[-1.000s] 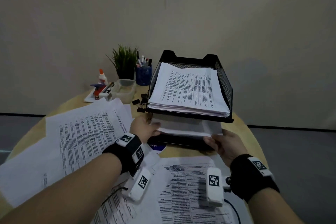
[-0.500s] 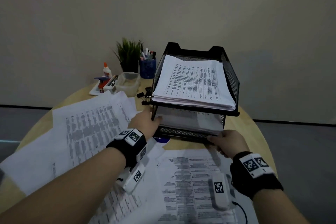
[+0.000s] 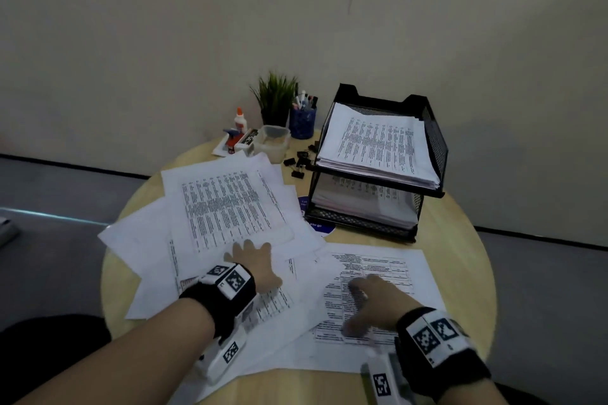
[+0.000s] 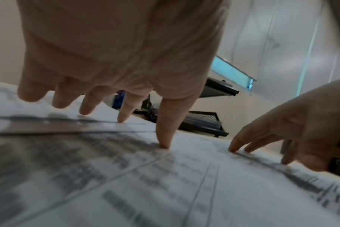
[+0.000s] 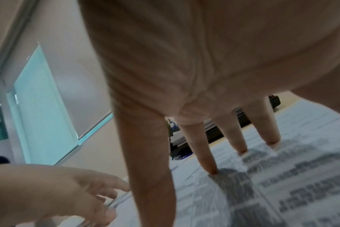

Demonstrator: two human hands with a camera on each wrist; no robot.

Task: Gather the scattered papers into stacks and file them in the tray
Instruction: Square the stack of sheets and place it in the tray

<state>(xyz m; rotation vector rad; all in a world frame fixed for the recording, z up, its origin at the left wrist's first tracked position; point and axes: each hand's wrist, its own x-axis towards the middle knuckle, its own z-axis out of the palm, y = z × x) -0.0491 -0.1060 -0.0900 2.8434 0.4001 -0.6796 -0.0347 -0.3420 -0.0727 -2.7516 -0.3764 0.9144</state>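
Note:
Printed sheets [image 3: 230, 210] lie scattered and overlapping over the left and front of the round wooden table [image 3: 460, 260]. A black two-tier mesh tray [image 3: 434, 141] stands at the back right, with a paper stack [image 3: 375, 145] in its top tier and another in the lower one. My left hand [image 3: 253, 260] rests with spread fingers [image 4: 124, 113] on the scattered sheets. My right hand [image 3: 371, 302] presses spread fingertips [image 5: 208, 159] on a printed form sheet [image 3: 388, 273] in front of the tray. Neither hand holds anything.
At the back of the table stand a small potted plant [image 3: 276, 95], a blue pen cup [image 3: 302, 122], a glue bottle [image 3: 240, 118], a clear plastic box [image 3: 273, 141] and several black binder clips [image 3: 297, 163]. A beige wall runs close behind.
Both hands have left the tray's lower tier, where they had pushed in a stack, and come back toward me; they now rest on the loose sheets.

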